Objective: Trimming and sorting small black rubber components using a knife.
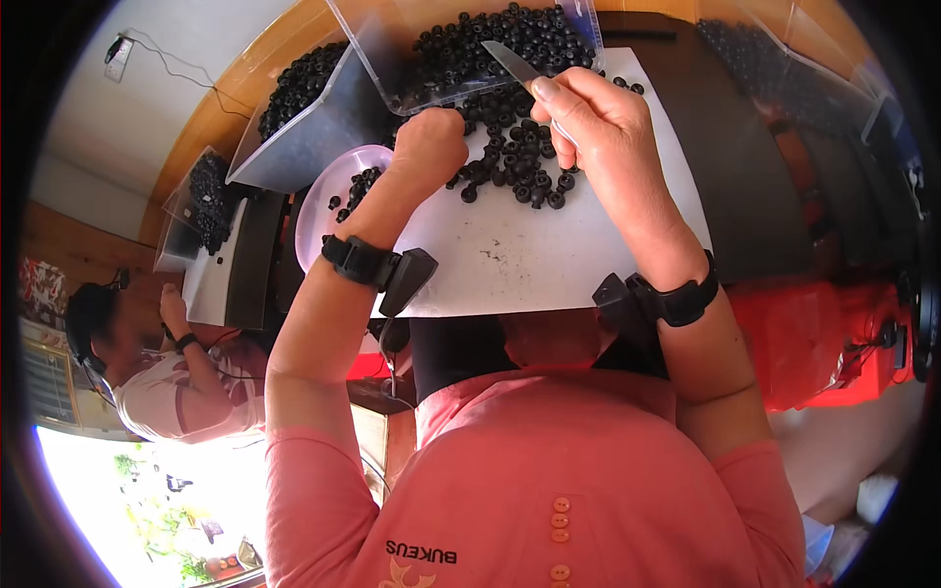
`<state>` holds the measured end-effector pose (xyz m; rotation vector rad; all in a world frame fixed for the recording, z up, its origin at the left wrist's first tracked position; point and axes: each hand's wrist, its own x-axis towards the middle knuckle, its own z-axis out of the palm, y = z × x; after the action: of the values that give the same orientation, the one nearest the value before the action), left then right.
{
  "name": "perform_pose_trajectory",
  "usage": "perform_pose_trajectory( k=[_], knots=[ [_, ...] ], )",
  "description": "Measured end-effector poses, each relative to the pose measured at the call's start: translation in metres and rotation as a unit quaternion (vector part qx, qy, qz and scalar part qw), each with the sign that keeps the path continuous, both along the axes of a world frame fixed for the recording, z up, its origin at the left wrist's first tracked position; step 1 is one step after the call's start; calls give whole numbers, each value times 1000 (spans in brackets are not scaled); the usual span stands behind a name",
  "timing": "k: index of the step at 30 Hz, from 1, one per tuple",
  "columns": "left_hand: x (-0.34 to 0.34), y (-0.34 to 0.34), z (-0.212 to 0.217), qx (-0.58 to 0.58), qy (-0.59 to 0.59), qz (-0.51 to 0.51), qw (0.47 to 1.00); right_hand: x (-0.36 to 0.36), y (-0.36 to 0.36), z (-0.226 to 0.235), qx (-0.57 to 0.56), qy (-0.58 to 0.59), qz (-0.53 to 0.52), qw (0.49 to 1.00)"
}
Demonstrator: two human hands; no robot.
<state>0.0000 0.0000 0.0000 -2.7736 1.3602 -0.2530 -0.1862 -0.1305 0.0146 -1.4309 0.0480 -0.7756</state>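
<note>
Black pieces: small round black pieces (515, 162) lie in a loose heap on the far half of the white board (549, 255), within easy reach of both hands.
Left hand: the left hand (428, 145) is curled into a fist with its knuckles down at the near edge of the heap, touching the pieces; whether it pinches one cannot be told, since the fingers are tucked under.
Right hand: the right hand (588, 113) is clamped on a thin metal blade (513, 66), thumb on top, the tip pointing away toward the clear tray (578, 20).
Clear tray: it is tilted toward the board, seemingly so its load of pieces can slide down to the heap.
Pink dish: a pale pink dish (328, 201) sits just left of the board with a few pieces in it, partly covered by the left forearm.
Grey bin: a second bin (304, 137) of pieces stands behind the dish.
Hidden: the blade's handle is buried in the palm; the near edge of the board is covered by the wrist bands.
Hard to make out: the shape of any single piece is too small to tell.
</note>
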Motion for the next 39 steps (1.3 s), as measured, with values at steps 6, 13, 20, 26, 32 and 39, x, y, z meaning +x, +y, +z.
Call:
perform_pose_trajectory(
  k=[6, 13, 20, 26, 32, 39],
  knots=[
    [-34, 44, 15, -152, -22, -123, 980, 2, 1, -2, -3, -12, 2, 1000],
    [-80, 83, -16, -245, 115, -135, 953, 2, 5, 0, -35, 18, -8, 999],
    [-94, 101, -29, -343, 107, -89, 929, 7, 3, -5, -75, 33, -29, 996],
    [-86, 79, -28, -285, 37, -141, 948, 7, 4, -6, -81, 46, -18, 996],
    [-79, 73, -32, -271, -9, -130, 954, 10, 4, -11, -127, 106, 25, 986],
    [-91, 68, -17, -519, 566, -34, 640, 7, 6, -10, -216, 161, 66, 961]
  ],
)
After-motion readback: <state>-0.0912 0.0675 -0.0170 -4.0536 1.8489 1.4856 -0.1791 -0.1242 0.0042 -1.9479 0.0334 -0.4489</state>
